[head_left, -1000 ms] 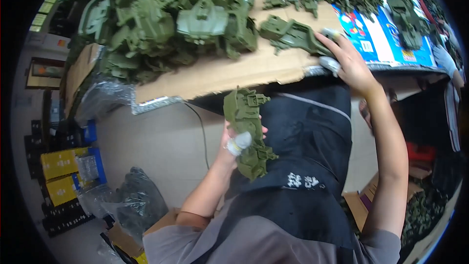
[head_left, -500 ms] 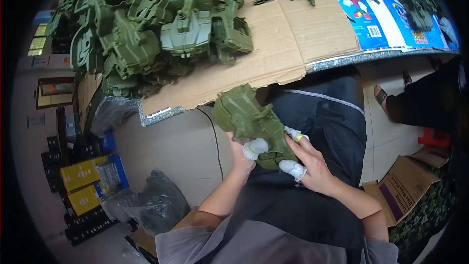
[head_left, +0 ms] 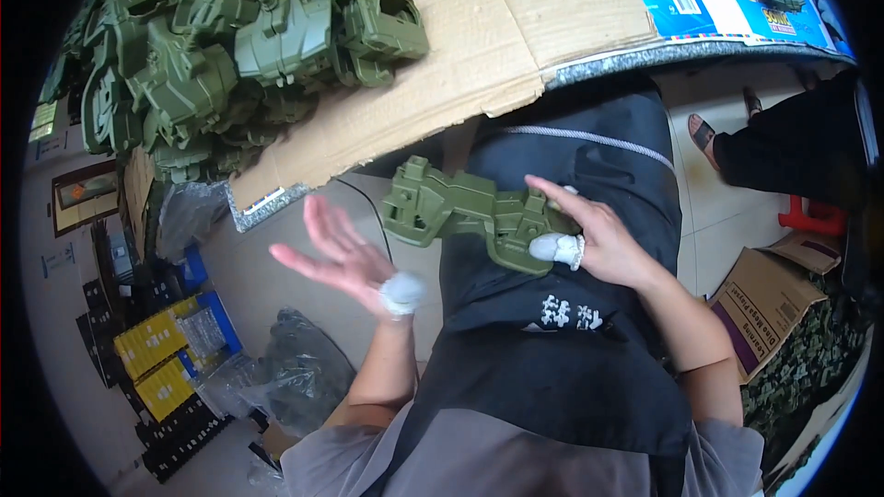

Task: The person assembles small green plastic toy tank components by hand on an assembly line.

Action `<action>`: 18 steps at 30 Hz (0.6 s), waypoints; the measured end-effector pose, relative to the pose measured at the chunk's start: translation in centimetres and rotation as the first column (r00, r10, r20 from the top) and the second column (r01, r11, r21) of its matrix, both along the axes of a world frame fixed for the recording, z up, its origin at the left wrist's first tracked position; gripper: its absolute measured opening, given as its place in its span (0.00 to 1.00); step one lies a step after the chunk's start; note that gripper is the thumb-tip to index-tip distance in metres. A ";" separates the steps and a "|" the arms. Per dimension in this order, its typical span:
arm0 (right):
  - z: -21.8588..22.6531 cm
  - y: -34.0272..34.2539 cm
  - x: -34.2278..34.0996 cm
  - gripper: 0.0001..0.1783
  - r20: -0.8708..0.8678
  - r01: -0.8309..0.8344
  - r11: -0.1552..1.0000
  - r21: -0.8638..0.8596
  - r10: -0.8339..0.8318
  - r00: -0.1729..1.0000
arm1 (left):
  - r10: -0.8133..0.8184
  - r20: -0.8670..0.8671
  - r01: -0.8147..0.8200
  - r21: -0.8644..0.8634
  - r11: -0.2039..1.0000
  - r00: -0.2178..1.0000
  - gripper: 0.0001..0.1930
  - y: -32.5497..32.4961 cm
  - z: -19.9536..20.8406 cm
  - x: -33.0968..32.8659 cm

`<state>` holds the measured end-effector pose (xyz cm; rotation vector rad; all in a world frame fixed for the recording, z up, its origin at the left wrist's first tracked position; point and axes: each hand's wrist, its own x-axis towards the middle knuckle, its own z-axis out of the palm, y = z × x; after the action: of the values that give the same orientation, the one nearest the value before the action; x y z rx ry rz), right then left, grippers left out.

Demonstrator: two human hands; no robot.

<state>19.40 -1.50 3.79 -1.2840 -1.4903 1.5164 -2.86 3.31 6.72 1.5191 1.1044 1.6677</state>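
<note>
A dark green moulded plastic part (head_left: pixel 470 210), angular with blocky ends and a narrower middle, is held over my lap. My right hand (head_left: pixel 589 237) grips its right end, a white-wrapped thumb pressed on the near face. Left of the part, my left hand (head_left: pixel 350 267) is in the air, fingers spread and nothing in them; its thumb also wears a white cover. A gap separates that hand from the part. Similar green parts (head_left: pixel 285 32) lie heaped on the cardboard-covered table (head_left: pixel 460 64) ahead.
Blue printed sheets (head_left: pixel 700 0) cover the table's right side. At the right stand an open carton (head_left: pixel 764 313), a red plastic object (head_left: pixel 810 218) and another person's sandalled foot (head_left: pixel 703 138). Yellow boxes (head_left: pixel 161 359) and a grey plastic bag (head_left: pixel 299 373) sit on the left.
My left hand has let go of the green part and moved left, its fingers opening. The part has turned in my right hand and now lies more level. The view has shifted.
</note>
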 end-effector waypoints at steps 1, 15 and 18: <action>0.1 -0.1 0.5 0.37 0.172 -0.030 0.994 0.108 0.011 0.985 | 0.027 -0.364 0.069 0.249 0.966 0.931 0.51 -0.1 0.8 0.0; -2.0 -3.1 0.6 0.35 0.515 -0.322 0.908 0.268 0.147 0.844 | -0.866 -0.495 0.431 -0.768 0.473 0.068 0.39 -0.9 -2.5 2.5; -2.7 -2.7 0.7 0.34 0.428 -0.303 0.948 0.101 0.234 0.873 | -0.845 -0.524 0.459 -0.728 0.509 0.106 0.38 -1.1 -3.6 2.1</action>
<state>20.09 -4.18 1.10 -1.3980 -2.0983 1.2980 -0.71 2.22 3.15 2.1349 0.7898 -0.1313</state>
